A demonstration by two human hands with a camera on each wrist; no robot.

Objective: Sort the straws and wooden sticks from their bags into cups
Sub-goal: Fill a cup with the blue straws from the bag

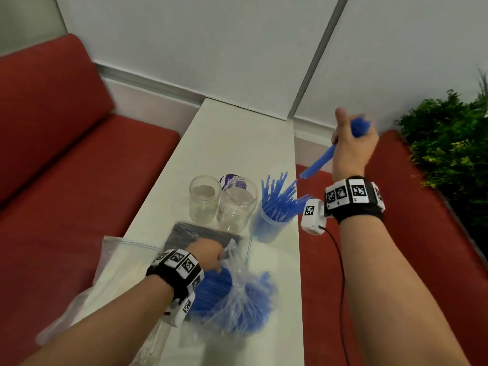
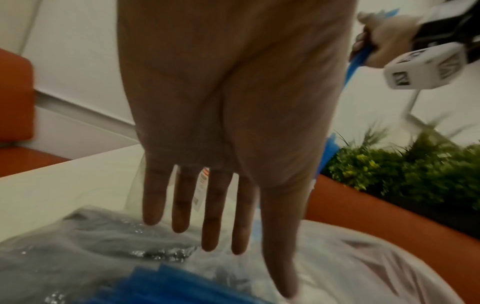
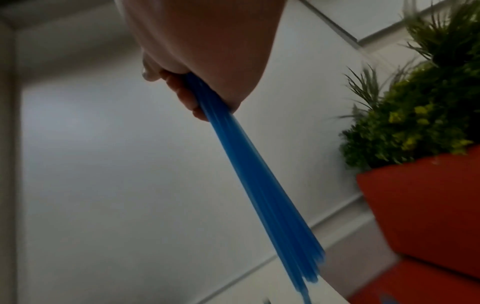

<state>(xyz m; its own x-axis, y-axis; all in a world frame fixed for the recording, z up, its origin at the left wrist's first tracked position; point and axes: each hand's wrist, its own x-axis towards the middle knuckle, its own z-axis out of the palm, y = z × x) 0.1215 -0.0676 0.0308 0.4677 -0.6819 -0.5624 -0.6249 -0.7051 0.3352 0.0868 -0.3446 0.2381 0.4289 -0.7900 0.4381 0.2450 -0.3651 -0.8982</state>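
Observation:
My right hand [image 1: 351,138] is raised above the table's right edge and grips a bundle of blue straws [image 1: 320,163], also seen slanting down from the fist [image 3: 257,185]. Below it a clear cup [image 1: 272,225] holds several blue straws fanned out. My left hand [image 1: 208,253] lies with straight spread fingers [image 2: 210,207] over the clear bag of blue straws [image 1: 237,297] and a dark bag [image 1: 200,235] behind it. Two empty clear cups [image 1: 205,199] [image 1: 237,204] stand left of the straw cup. A bag of pale wooden sticks [image 1: 126,262] lies under my left forearm.
The narrow white table [image 1: 237,143] runs between red cushioned benches [image 1: 66,180]. A green plant [image 1: 449,143] stands at the right behind the right bench. A cable hangs from the right wrist camera [image 1: 314,215]. White wall panels close the far end.

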